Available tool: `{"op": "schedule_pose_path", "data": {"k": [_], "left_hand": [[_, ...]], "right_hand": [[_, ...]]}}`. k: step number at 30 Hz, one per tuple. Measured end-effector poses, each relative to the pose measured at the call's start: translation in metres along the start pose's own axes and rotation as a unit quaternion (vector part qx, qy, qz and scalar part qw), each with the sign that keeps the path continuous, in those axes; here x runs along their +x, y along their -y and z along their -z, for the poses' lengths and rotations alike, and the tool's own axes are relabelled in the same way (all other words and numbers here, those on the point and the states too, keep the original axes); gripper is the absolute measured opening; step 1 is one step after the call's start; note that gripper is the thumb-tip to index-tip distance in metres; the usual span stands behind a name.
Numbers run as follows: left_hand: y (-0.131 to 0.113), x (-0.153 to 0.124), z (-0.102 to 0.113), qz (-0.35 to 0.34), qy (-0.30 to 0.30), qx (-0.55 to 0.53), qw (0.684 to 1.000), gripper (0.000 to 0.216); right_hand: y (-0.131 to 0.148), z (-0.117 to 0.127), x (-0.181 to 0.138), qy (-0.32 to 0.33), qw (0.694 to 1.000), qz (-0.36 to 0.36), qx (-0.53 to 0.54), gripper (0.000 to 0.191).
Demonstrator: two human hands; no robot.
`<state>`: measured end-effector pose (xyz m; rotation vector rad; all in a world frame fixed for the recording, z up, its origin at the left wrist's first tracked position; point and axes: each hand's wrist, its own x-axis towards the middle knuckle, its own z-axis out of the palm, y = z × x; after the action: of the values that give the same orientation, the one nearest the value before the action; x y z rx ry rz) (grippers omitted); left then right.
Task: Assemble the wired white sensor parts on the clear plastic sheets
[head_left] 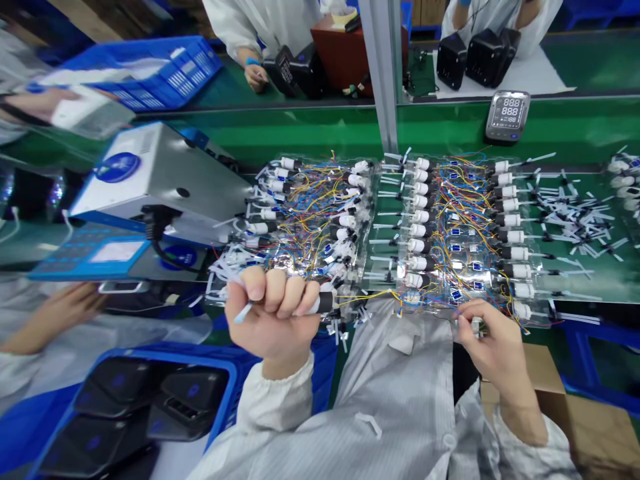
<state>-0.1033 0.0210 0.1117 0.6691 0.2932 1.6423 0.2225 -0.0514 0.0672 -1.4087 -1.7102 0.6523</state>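
Left hand [273, 313] tight around cylinder [324, 303]

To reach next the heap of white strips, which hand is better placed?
Right hand, probably: nearer the loose white strips, though apparently pinching thin wires; the left hand holds a white and black cylinder.

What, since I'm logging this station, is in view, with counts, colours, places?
cylinders: many, white and black, centre rows
trays: 2+, clear, under cylinders
wires: many, yellow, blue, red, between rows
strips: many, white and black, piled right
bench: one, green, centre
monitor: one, grey, behind rows
machine: one, silver and blue, left
crates: 2+, blue, left
devices: several, black, lower left, far side
box: one, brown, far side
cartons: 2+, brown, lower right
post: one, silver, top centre
workers: several, pale sleeves, left, far side
left hand: one, bare, centre, gripping a cylinder
right hand: one, bare, right, pinching a wire
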Motion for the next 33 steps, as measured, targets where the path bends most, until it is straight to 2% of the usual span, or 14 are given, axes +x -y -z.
{"op": "schedule_pose_path", "data": {"k": [3, 5, 14, 17, 21, 24, 27, 33], "left_hand": [[0.0, 0.001, -0.001, 0.004, 0.008, 0.008, 1.0, 0.04], [0.001, 0.002, -0.003, 0.002, 0.011, 0.005, 1.0, 0.041], [-0.002, 0.001, -0.006, -0.015, 0.0, -0.011, 1.0, 0.042], [0.004, 0.001, -0.008, 0.02, 0.021, 0.041, 0.999, 0.043], [0.032, -0.011, -0.014, 0.077, 0.007, 0.173, 0.982, 0.038], [0.056, -0.028, -0.012, 0.099, -0.007, 0.321, 0.942, 0.044], [0.068, -0.041, -0.004, 0.141, -0.005, 0.464, 0.875, 0.04], [0.072, -0.045, 0.002, 0.199, 0.087, 0.602, 0.768, 0.027]], "right_hand": [[-0.003, 0.0, -0.006, 0.009, 0.996, -0.077, 0.048, 0.011], [-0.004, 0.0, -0.006, 0.011, 0.994, -0.093, 0.055, 0.01], [0.0, -0.009, -0.004, 0.0, 0.997, -0.064, 0.052, 0.008], [0.0, -0.014, -0.005, -0.009, 0.996, -0.066, 0.064, 0.006], [0.003, -0.019, -0.003, -0.029, 0.996, -0.049, 0.062, 0.003], [0.005, -0.023, -0.002, -0.053, 0.998, -0.021, 0.039, 0.005], [0.006, -0.025, -0.003, -0.061, 0.998, -0.015, 0.023, 0.008], [0.002, -0.023, -0.003, -0.05, 0.999, 0.008, -0.02, 0.022]]}}
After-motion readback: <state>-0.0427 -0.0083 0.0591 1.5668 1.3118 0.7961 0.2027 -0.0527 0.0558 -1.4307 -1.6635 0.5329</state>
